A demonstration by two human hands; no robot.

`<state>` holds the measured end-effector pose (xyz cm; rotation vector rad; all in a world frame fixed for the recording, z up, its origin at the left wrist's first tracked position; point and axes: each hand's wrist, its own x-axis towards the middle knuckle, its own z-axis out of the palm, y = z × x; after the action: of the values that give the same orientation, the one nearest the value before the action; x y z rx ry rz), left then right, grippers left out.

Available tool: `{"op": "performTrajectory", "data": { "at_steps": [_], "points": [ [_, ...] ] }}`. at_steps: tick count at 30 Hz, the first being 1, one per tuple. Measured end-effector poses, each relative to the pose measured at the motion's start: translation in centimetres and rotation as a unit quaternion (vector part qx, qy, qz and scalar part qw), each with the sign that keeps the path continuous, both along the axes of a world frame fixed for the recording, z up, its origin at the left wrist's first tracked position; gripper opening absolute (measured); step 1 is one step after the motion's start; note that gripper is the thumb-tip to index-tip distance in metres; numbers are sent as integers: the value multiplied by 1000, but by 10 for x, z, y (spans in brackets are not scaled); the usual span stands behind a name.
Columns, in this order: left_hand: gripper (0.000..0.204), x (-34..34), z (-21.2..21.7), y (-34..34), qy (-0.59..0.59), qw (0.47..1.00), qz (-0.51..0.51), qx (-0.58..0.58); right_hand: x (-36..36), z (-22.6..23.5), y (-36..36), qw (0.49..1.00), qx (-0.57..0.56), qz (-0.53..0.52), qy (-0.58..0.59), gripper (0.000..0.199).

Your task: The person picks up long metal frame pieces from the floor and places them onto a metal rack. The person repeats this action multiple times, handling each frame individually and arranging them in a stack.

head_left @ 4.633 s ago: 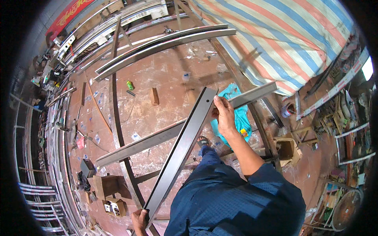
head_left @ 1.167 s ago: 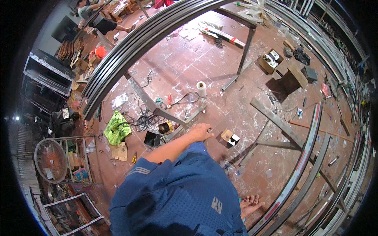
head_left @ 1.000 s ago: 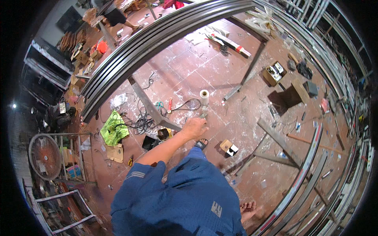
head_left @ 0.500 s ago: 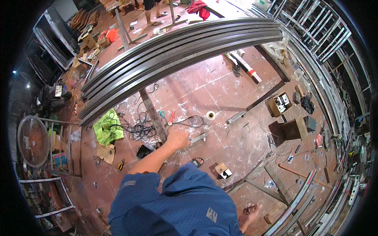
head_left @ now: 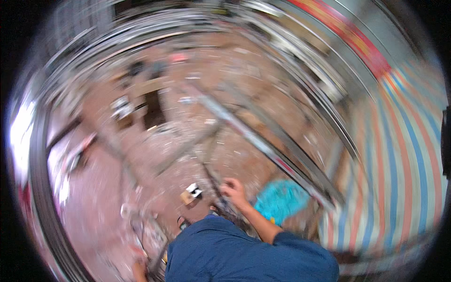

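My left hand (head_left: 138,259) shows at the lower left, smeared by motion, so its fingers and anything in them cannot be made out. Beside it lie a blurred greyish bar (head_left: 158,240) and thin loops of cable. My right hand (head_left: 233,191) hangs over the floor right of the middle, its fingers loosely bent and slightly apart, with nothing visible in them. A turquoise plastic sheet or bag (head_left: 282,201) lies near my right forearm. On the floor to the left of that hand sits a small open carton (head_left: 189,195) with a black and white item inside.
A long metal bar (head_left: 253,136) slants across the floor beside a darker bar (head_left: 286,138). Striped sheeting (head_left: 399,155) covers the right side. Dark metal profiles (head_left: 43,178) run along the left. A brown box (head_left: 152,110) and a carton (head_left: 123,112) stand farther off.
The view has swung to the right, bringing the striped sheeting and turquoise plastic into sight. My left hand now appears at the lower left; my right hand is raised farther forward.
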<state>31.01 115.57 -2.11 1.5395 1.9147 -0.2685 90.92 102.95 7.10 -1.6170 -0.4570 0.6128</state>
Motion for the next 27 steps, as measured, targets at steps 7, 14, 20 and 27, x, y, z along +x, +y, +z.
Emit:
{"op": "performTrajectory", "data": {
  "at_steps": [7,14,20,27],
  "points": [
    [63,108,27,39,-135,990,-47,-5,114,64,-111,892,-234,-165,-348,35],
    [61,188,45,68,-161,979,-102,-70,208,74,-194,764,-411,-184,-463,85],
    [60,245,71,111,-209,964,-142,-77,263,57,-225,826,-465,-52,-316,83],
    [42,326,95,82,-197,940,-251,-120,224,34,-224,737,-442,-178,-480,61]
  ]
}}
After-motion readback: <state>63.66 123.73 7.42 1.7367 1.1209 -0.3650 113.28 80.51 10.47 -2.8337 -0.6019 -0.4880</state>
